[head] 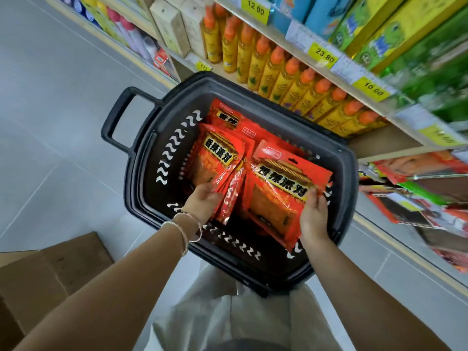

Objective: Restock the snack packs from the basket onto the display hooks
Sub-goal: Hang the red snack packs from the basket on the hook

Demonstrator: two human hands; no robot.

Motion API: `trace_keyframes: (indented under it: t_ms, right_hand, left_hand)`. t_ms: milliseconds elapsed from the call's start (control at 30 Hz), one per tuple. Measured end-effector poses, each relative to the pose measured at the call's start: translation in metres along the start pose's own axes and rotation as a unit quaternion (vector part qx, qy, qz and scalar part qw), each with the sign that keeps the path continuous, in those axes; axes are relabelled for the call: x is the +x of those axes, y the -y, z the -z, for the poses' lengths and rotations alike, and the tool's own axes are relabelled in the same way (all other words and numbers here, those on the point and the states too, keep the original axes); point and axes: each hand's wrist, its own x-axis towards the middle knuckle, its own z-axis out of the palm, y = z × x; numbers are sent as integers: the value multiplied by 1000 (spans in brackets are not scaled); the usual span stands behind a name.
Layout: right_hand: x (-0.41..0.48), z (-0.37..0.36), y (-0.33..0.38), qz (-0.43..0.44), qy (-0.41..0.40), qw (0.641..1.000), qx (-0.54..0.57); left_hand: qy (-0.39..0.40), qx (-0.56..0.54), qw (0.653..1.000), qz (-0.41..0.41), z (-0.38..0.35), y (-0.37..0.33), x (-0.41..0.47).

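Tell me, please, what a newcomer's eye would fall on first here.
The bright red snack packs piled in the black basket at the centre catch the eye first. The left hand grips a bundle of packs and the right hand holds the largest pack by its edge. Next comes the row of yellow bottles with orange caps on the shelf at upper right, below yellow price tags.

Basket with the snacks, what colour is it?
The basket is black; the head view shows it best.
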Motion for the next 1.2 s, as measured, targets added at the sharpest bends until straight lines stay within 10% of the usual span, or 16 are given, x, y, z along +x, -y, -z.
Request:
trace_keyframes:
  t_ms: [333,533,767,1200]
  right_hand:
    - [-1,-36,32,-142,212,967,24]
    - [39,-54,-5,-124,83,988,-28]
    - [82,-64,-23,-208,113,971,-18]
    - [6,-10,-30,-1,-16,991,-134]
  left_hand:
    - [51,51,997,-36,15,-17,5]
    - [-154,105,982,35,25,24,31]
    - [-127,111,985,43,23,37,53]
    - [-82,-58,993,62,17,20,5]
